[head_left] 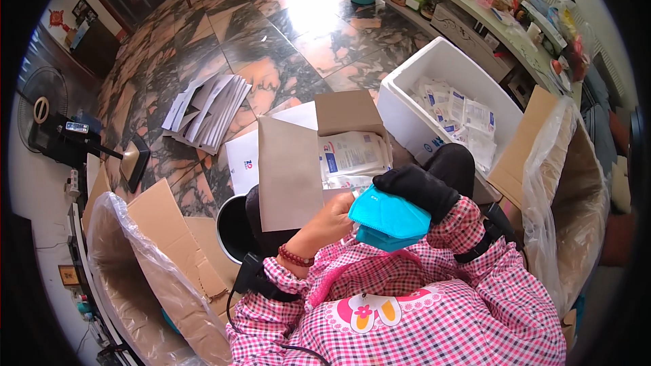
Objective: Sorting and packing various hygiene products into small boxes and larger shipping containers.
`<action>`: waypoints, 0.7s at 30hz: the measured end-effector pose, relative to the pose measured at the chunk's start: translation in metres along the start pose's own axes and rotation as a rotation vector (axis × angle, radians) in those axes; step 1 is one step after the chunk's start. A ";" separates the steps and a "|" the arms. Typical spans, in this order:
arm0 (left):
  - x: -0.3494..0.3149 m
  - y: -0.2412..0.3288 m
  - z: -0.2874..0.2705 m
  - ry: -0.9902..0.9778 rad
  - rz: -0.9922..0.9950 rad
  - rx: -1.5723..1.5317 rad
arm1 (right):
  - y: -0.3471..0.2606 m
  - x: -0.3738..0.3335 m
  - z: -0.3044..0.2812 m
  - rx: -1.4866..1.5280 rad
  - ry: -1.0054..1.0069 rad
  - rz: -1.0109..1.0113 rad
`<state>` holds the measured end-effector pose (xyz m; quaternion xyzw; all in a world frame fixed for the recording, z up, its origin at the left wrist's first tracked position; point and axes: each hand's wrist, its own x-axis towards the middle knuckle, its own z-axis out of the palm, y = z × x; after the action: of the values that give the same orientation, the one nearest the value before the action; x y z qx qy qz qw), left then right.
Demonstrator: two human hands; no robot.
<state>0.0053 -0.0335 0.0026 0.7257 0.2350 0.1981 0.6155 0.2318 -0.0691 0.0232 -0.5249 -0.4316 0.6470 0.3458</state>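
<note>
In front of my chest is a small stack of bright blue folded face masks [392,217]. My bare left hand [328,221], with a red beaded bracelet at the wrist, grips the stack's left edge, its fingers closed. Over the top and right of the masks lies my right hand [422,188] in a black glove, closed on them; its fingertips are partly hidden. Just beyond the hands, an opened cardboard box [290,176] holds white printed packets [352,153] lying flat.
At the right stands a white foam box [400,105] with many packets inside. Plastic-lined cartons flank me, a left carton [129,264] and a right carton [576,183]. Folded white cartons [207,112] lie on the marble floor, near a standing fan [51,112]. A dark bin [232,227] is beside my left arm.
</note>
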 end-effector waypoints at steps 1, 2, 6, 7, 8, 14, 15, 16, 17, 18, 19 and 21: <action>-0.003 0.008 0.005 0.021 -0.092 -0.150 | 0.000 0.000 -0.002 0.009 -0.008 0.016; -0.005 0.012 0.010 0.042 -0.184 -0.299 | 0.000 0.000 -0.003 0.033 -0.011 0.021; -0.005 0.000 0.019 0.065 -0.288 -0.548 | -0.001 -0.001 -0.004 0.120 -0.045 0.052; -0.004 0.016 0.022 0.125 -0.274 -0.520 | 0.001 -0.001 -0.004 0.142 -0.052 0.058; -0.003 0.025 0.024 0.184 -0.259 -0.491 | 0.002 -0.001 -0.005 0.166 -0.053 0.066; -0.006 0.014 0.024 0.216 -0.393 -0.776 | 0.002 -0.005 -0.004 0.325 -0.071 0.110; -0.009 0.011 0.025 0.212 -0.396 -0.776 | 0.002 -0.007 -0.004 0.368 -0.071 0.125; -0.013 0.006 0.025 0.229 -0.312 -0.846 | 0.003 -0.007 -0.003 0.388 -0.072 0.130; -0.014 0.004 0.026 0.245 -0.228 -0.915 | 0.003 -0.008 -0.003 0.428 -0.075 0.144; -0.012 0.019 0.031 0.372 -0.300 -0.943 | 0.003 -0.008 -0.003 0.456 -0.076 0.152; -0.013 0.019 0.030 0.374 -0.301 -0.942 | 0.005 -0.007 -0.002 0.471 -0.079 0.159; -0.014 0.019 0.028 0.289 -0.207 -0.970 | 0.003 -0.007 -0.003 0.537 -0.086 0.176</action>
<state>0.0119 -0.0669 0.0166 0.2949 0.2693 0.3207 0.8589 0.2365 -0.0763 0.0234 -0.4221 -0.2120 0.7873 0.3963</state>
